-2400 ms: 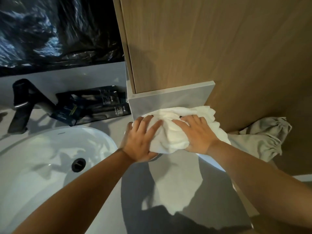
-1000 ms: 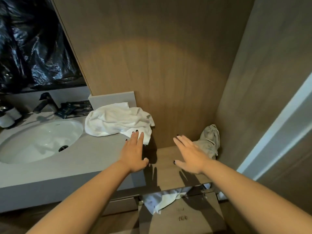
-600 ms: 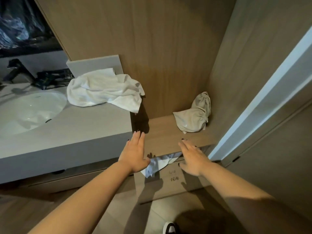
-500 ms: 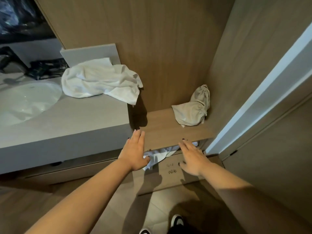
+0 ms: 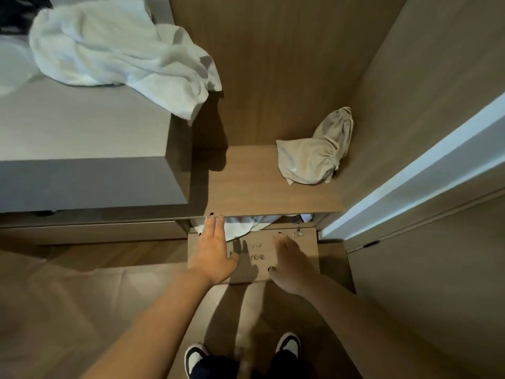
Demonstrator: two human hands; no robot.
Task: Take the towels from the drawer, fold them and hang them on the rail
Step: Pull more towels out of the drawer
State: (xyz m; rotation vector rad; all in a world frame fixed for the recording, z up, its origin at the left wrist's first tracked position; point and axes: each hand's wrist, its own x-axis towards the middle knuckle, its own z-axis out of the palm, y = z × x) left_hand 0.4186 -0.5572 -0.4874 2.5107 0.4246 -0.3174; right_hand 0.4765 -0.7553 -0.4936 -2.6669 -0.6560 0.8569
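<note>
Here 1 towel (image 5: 117, 47) is left crumpled at the worktop's (image 5: 82, 132) right edge; both hands (image 5: 213, 250) are held flat, empty, over the drawer (image 5: 254, 258), where another towel (image 5: 246, 224) is seen.

White towel (image 5: 117, 47), grey counter (image 5: 82, 138), beige bag (image 5: 314, 157), wood-grain shelf (image 5: 246, 187).

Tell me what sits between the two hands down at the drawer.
In the head view, between the left hand and the right hand lies the bare drawer front with handwritten marks; white towel spills over its top edge.
</note>
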